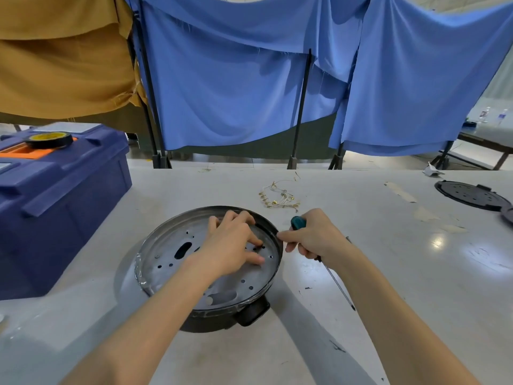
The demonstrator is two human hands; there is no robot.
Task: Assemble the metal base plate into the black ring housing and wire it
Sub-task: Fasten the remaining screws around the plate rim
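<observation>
The round metal base plate (166, 259), full of holes and slots, lies inside the black ring housing (222, 320) on the white table. My left hand (233, 243) rests on the plate's right half, thumb and forefinger pinching something small and dark at a hole. My right hand (313, 234) grips a screwdriver (337, 286) by its teal handle just outside the housing's right rim, with one finger touching the rim. The thin shaft points down toward me. A bundle of white wires (279, 197) with brass terminals lies beyond the housing.
A blue toolbox (55, 195) with a roll of black tape (50, 138) on its lid stands at the left. A black round cover (472, 195) lies at the far right. Blue and tan cloths hang on stands behind the table.
</observation>
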